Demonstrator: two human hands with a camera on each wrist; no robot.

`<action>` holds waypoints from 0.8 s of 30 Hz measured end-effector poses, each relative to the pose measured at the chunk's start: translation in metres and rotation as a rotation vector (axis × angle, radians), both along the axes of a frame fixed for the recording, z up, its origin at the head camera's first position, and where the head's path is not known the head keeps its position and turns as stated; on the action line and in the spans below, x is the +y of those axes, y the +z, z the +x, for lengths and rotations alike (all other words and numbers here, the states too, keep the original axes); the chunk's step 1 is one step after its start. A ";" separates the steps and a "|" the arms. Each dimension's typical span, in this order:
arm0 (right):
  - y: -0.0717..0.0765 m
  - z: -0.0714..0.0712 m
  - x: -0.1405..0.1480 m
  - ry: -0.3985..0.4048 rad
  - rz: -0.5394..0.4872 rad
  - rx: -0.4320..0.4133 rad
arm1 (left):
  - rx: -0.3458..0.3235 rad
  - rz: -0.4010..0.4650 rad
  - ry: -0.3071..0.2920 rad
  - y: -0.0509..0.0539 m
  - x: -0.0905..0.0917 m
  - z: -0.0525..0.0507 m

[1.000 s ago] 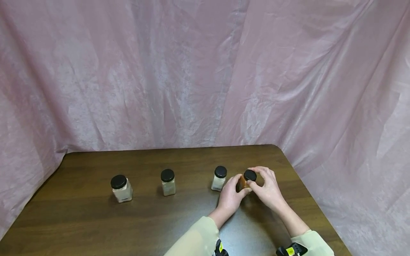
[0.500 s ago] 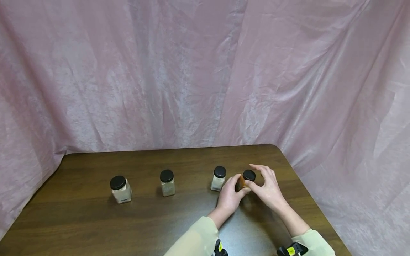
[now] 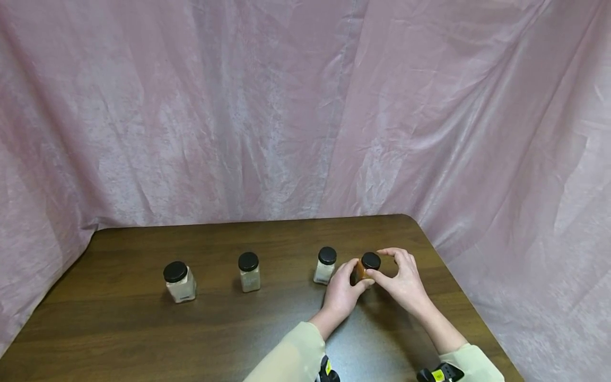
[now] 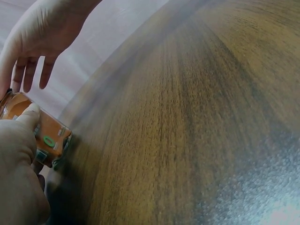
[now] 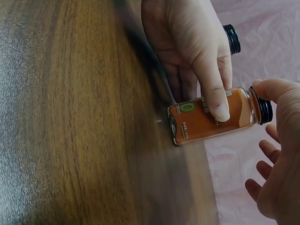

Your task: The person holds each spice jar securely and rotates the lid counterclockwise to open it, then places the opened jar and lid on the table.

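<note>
Orange jar [image 5: 201,123] held lid-up between two hands

Bare left fingers hold the orange jar by its glass body, the left hand [image 3: 341,292] pinching it with the thumb across the label [image 5: 187,107]. The right hand [image 3: 406,284] is spread wide: its thumb tip touches the jar near the black lid [image 3: 371,260], while the other fingers stand apart from it.

The jar's long axis runs close to vertical, lid pointing up and base down towards the table [image 3: 215,339]; a slight tilt cannot be ruled out, nor can one tell whether the base touches the wood. It is over the right part of the tabletop, near the far edge.

Just to the left of the left hand stands the nearest pale jar [image 3: 324,272]; well apart, further left, come the middle pale jar [image 3: 250,281] and the leftmost pale jar [image 3: 181,289], both upright. That makes four jars, one orange and three pale, with four black lids.

Two light green sleeves [image 3: 298,353] and two black-and-yellow wrist devices [image 3: 439,374] show below. One pink drape [image 3: 286,116] hangs behind.
</note>
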State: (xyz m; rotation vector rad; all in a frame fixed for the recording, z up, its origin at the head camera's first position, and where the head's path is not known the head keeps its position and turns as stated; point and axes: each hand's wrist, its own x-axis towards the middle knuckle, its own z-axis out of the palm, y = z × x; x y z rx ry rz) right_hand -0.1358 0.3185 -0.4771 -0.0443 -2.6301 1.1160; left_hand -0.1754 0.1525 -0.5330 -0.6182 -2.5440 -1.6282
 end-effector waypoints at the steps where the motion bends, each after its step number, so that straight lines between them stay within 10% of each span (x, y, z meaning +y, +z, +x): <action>1: 0.000 -0.001 0.000 -0.005 0.000 -0.005 | 0.002 -0.001 0.001 0.000 0.000 -0.001; 24: -0.001 -0.003 -0.006 -0.039 -0.033 -0.039 | -0.008 -0.013 -0.004 -0.001 -0.001 -0.001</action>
